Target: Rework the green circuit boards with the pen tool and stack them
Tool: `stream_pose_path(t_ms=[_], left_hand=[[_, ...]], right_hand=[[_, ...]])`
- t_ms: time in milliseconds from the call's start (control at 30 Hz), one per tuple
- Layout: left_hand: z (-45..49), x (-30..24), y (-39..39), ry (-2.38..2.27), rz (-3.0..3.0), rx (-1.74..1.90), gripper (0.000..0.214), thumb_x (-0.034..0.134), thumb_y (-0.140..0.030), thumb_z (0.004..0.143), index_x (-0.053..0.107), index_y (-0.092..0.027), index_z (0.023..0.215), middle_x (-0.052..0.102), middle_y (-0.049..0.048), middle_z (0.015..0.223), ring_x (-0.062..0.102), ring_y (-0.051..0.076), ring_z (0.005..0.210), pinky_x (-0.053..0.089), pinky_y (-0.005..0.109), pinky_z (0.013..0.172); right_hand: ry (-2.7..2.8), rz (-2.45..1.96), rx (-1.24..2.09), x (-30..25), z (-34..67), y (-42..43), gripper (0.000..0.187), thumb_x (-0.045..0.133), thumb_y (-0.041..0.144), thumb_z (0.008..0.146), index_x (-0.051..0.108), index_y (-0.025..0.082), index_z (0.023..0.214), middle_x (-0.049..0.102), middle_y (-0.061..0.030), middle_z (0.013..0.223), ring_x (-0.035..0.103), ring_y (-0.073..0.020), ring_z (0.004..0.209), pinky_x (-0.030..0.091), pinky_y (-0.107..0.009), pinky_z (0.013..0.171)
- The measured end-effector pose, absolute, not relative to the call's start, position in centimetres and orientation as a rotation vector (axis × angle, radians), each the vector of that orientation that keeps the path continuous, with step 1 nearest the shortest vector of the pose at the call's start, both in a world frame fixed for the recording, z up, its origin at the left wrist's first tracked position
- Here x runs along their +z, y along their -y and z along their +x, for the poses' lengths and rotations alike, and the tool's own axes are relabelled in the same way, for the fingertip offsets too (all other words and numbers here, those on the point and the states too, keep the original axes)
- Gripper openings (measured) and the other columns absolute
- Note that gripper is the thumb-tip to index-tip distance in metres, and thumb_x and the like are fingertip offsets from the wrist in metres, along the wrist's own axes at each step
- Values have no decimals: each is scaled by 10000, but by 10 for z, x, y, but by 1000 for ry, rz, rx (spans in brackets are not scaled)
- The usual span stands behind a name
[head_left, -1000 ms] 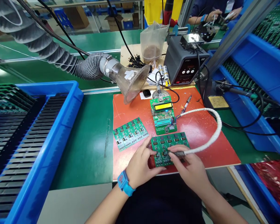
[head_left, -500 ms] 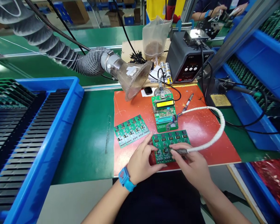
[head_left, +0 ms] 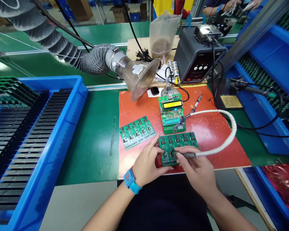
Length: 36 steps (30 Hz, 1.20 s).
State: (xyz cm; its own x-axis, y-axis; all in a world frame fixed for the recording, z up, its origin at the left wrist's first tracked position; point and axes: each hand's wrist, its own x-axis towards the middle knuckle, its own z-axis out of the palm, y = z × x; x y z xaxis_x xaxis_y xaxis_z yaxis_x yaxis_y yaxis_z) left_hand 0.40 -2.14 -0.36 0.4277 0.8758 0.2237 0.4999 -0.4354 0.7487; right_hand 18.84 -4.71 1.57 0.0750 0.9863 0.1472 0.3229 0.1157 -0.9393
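A green circuit board (head_left: 166, 143) with a row of small digit displays lies on the orange mat. My left hand (head_left: 146, 162) steadies it, fingers at its left edge and thumb along its lower edge. Pinched in my right hand (head_left: 198, 168) is a dark probe (head_left: 188, 155) on a white-wrapped cable (head_left: 227, 138). Its tip points down at the middle of the board; my fingers hide whether it touches. Beyond the board is a programmer board (head_left: 172, 112) with a lit yellow screen and a teal socket, wired to that cable. A second similar board (head_left: 137, 132) lies at the left.
A fume hose funnel (head_left: 144, 78) hangs over the mat's back left. Blue bins holding boards stand at left (head_left: 69, 84) and right (head_left: 262, 134). Behind are a soldering station (head_left: 199, 59) and a plastic bag (head_left: 162, 35). A pen (head_left: 197, 103) lies on the mat's right.
The view has shifted slightly, so the scene sits a little farther right and higher. Both hands keep nearly the same place on the board.
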Motion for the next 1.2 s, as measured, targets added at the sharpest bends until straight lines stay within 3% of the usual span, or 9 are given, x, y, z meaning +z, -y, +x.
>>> stream_pose_path(t_ms=[333,600,1200], left_hand=[[4,-4,21,-1151,2074,817,473,810,-348,703,491,-202,1019,340,238,1504,390,330,1383,472,530,1035],[5,-5,22,-1169,2096,797,426,777,-329,739,490,-197,1024,328,244,1509,389,327,1384,475,524,1037],[4,-5,22,-1170,2107,802,429,774,-345,743,491,-193,1028,336,242,1506,391,331,1382,476,518,1036]], right_hand=[[1557,-1409,844,14,184,44,103,580,231,921,618,232,1017,685,-58,1020,674,-213,957,584,-353,812],[1656,-1436,714,26,176,39,77,577,225,903,620,218,966,700,-64,943,694,-200,851,585,-266,618],[1638,-1383,701,25,176,37,75,597,171,881,621,223,929,707,-45,904,706,-193,824,582,-253,611]])
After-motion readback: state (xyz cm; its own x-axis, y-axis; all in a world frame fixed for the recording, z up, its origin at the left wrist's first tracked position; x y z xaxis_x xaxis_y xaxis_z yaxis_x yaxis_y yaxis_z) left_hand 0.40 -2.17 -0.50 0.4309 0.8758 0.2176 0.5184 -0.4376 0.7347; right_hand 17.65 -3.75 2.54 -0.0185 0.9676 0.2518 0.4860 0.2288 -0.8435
